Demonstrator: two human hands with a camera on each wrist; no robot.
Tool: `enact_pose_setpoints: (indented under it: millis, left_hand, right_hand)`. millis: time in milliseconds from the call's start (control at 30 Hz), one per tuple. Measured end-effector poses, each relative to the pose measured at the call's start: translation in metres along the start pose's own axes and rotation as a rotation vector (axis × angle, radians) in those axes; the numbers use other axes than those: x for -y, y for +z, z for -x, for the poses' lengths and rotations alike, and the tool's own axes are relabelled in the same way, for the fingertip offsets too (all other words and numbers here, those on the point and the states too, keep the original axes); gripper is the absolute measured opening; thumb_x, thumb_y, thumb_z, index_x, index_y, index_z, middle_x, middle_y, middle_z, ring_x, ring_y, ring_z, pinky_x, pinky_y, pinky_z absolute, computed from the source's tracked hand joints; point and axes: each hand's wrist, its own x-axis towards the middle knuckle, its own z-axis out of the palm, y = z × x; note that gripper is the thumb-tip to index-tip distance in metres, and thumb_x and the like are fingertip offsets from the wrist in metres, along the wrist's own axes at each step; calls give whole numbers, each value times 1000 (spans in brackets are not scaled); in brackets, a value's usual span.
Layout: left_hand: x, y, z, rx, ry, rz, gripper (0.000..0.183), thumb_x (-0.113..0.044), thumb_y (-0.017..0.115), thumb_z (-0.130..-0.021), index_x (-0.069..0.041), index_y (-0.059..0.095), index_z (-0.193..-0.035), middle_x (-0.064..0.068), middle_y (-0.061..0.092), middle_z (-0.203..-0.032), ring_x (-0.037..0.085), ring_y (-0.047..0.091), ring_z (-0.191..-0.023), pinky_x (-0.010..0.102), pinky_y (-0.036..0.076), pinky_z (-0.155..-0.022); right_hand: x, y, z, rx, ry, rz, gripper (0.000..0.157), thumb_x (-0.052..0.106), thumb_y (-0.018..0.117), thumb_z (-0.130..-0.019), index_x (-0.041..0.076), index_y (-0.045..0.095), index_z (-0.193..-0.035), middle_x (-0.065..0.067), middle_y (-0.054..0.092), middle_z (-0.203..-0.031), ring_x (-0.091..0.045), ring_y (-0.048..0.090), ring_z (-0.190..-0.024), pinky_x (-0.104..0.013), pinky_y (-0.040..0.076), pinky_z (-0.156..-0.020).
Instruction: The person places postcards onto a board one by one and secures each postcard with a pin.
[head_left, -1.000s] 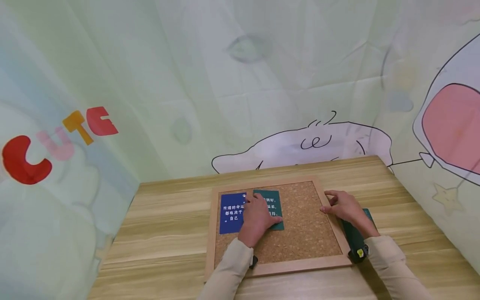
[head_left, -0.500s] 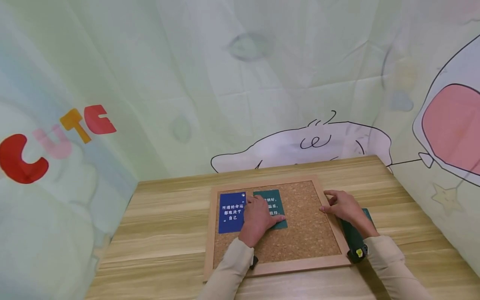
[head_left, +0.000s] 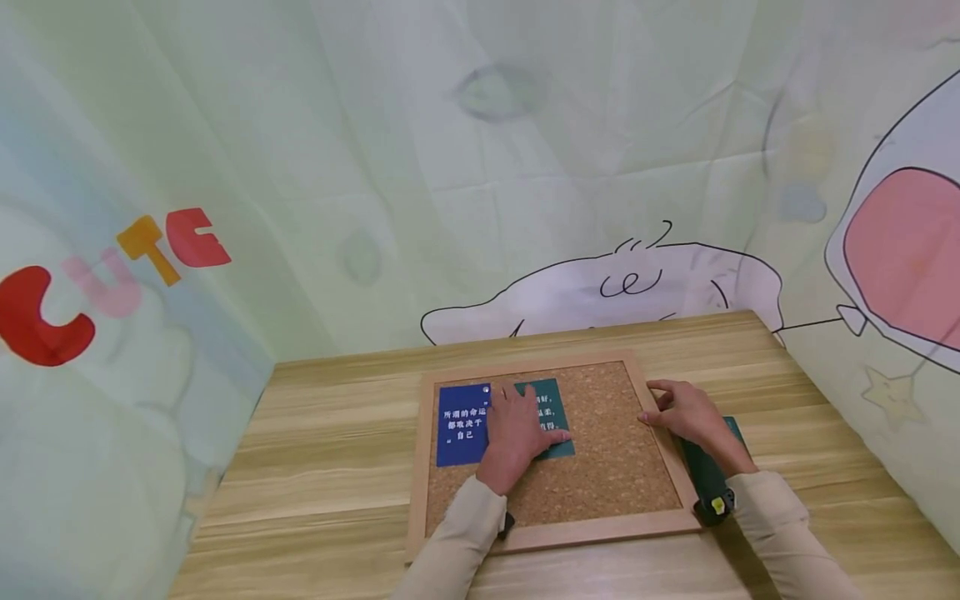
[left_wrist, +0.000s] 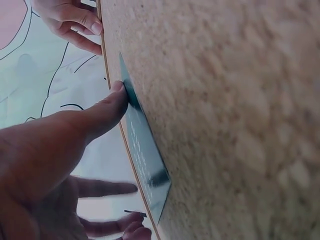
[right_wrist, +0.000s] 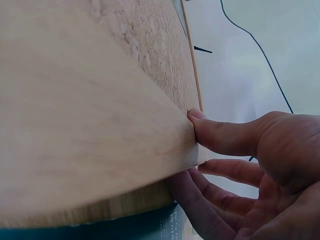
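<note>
A wood-framed corkboard [head_left: 615, 467] lies on the table, tilted slightly in the head view. On its upper half a green card [head_left: 551, 396] with white writing lies beside a blue card [head_left: 461, 450]. My left hand [head_left: 513, 425] is spread over the green card, covering its left part. Its thumb [left_wrist: 112, 102] presses on the green card's near edge in the left wrist view, while the other fingers reach out straight. My right hand [head_left: 686, 408] grips the board's right frame, the thumb [right_wrist: 220, 132] on top and fingers against the outer side and underneath.
A small white pin [head_left: 486, 389] shows at the blue card's top right corner. Under the right forearm a dark green item [head_left: 705, 471] lies alongside the frame. A printed curtain [head_left: 375, 167] rises behind the wooden table [head_left: 322, 450].
The green card has shifted slightly right with the left thumb. The left fingers have since spread apart over it. The right hand stays on the frame.
</note>
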Motion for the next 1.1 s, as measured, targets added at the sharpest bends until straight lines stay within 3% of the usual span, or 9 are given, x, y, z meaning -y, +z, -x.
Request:
enact_pose_setpoints:
  millis: [200,400,600,800,967,1100]
  left_hand:
    - [0,1,-5,33,75,-82,84,-76,71,-81,-13,68,-136,16,56,-145,41,48,-136,51,47,-107]
    - [2,2,-8,47,129,-136,82,-78,66,-83,-12,69,-133,9,65,-135,34,52,-131,46,53,-99]
    - [10,2,-11,82,226,-68,82,-72,67,-88,-10,63,-142,15,61,-141,35,54,-133,47,51,-103]
    - [22,-5,-11,212,334,12,81,-63,64,-96,-4,53,-150,22,45,-156,39,41,-145,50,40,-114]
    - [30,-11,-10,287,386,30,79,-55,68,-97,-12,44,-158,19,38,-160,38,35,-149,51,39,-115]
    - [32,-11,-10,315,385,35,76,-53,68,-97,-17,43,-159,19,35,-162,39,32,-150,53,38,-115]
  right_hand:
    - [-2,0,0,1,-12,2,70,21,79,-94,-13,47,-147,-25,69,-108,-30,68,-87,-44,58,-71]
    - [-3,1,-1,-3,-8,9,71,22,80,-94,-12,47,-147,-24,70,-107,-30,68,-87,-44,58,-71]
    - [-2,1,-2,-1,0,10,72,22,80,-94,-12,47,-147,-25,69,-109,-31,69,-88,-45,58,-72]
    - [-2,1,-2,2,9,7,72,22,80,-94,-12,46,-147,-26,69,-109,-31,69,-88,-45,59,-72]
    - [-2,0,-2,0,4,10,72,22,80,-94,-13,46,-147,-26,69,-108,-31,69,-87,-44,59,-71]
    - [-2,1,-1,0,-8,12,72,22,80,-94,-13,46,-147,-26,69,-108,-31,69,-87,-44,58,-71]
